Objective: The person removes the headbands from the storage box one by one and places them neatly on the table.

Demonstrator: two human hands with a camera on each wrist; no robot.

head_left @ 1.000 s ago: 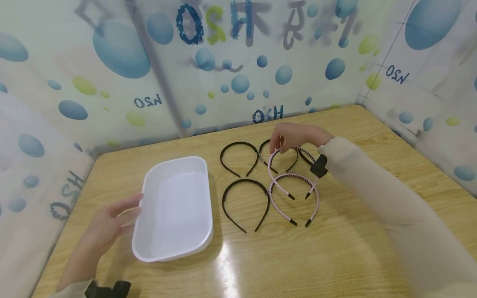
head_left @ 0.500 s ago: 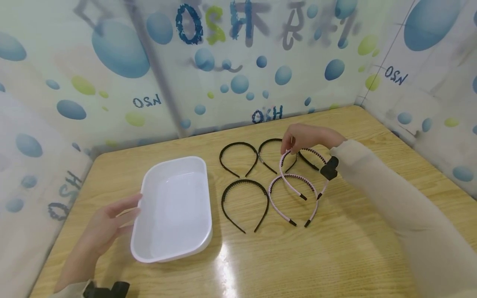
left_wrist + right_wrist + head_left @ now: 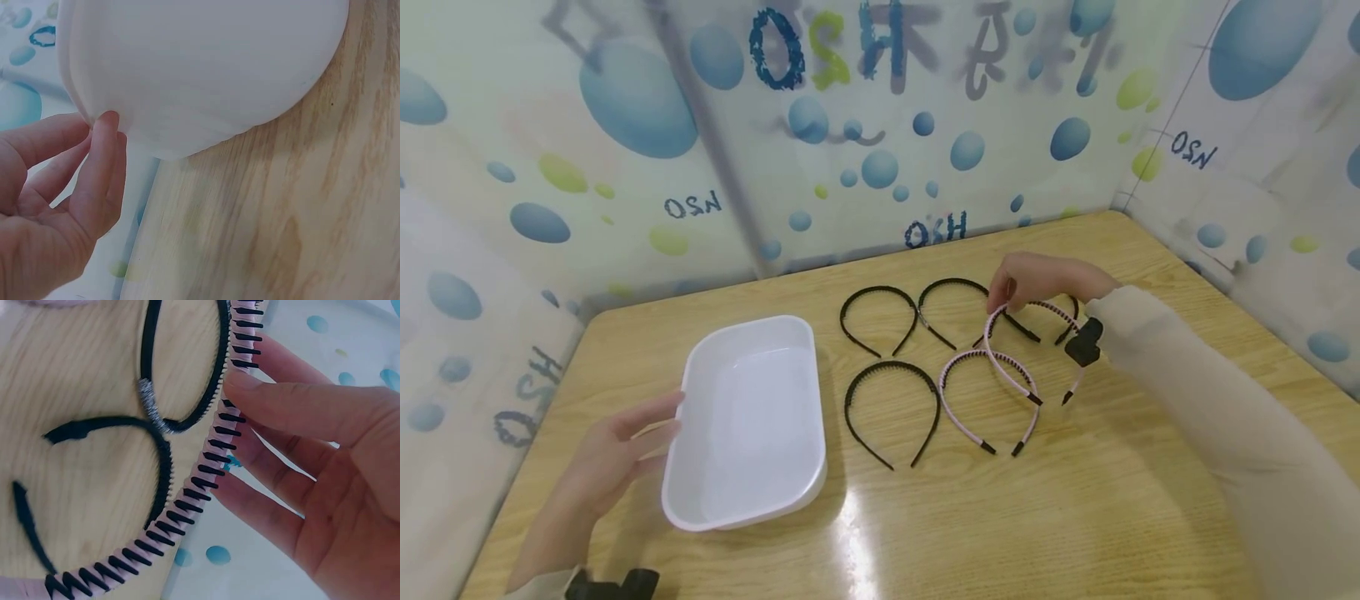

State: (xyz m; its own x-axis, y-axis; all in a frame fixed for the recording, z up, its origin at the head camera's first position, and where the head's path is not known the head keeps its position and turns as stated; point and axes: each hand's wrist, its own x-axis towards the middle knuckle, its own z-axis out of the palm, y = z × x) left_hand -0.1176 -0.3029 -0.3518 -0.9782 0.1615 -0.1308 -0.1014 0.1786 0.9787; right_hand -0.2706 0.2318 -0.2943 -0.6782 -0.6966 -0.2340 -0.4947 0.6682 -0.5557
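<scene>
My right hand (image 3: 1026, 279) pinches a pink headband (image 3: 996, 354) by the top of its arch, its black-tipped ends hanging down. In the right wrist view the thumb (image 3: 275, 403) presses on its inner side, among black comb teeth. A second pink headband (image 3: 951, 408) lies on the table, partly overlapped by the held one. Black headbands lie around: one at the front (image 3: 850, 392), two behind, and one partly hidden at the far right (image 3: 1077, 312). My left hand (image 3: 613, 462) holds the left rim of a white tray (image 3: 745, 417), fingers at its edge.
Everything stands on a wooden table (image 3: 970, 525). Patterned sheets with blue and green dots (image 3: 880, 167) rise behind it and at both sides. A dark wrist mount (image 3: 1084, 342) overlaps the held headband in the head view.
My right hand has moved to the right with the pink headband, uncovering more of the black headband behind. The left hand stays at the tray.
</scene>
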